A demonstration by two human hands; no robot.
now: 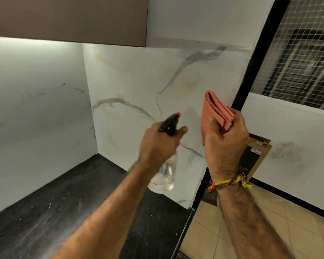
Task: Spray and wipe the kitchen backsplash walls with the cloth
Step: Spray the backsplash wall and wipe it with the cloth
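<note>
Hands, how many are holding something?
2. The left hand grips a spray bottle near the marble wall. The right hand holds a folded orange cloth beside it.

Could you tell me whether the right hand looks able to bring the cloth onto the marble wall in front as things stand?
Probably yes. The right hand grips the folded cloth raised beside the marble wall, and nothing stands between them; the left hand with the spray bottle is off to the side.
</note>
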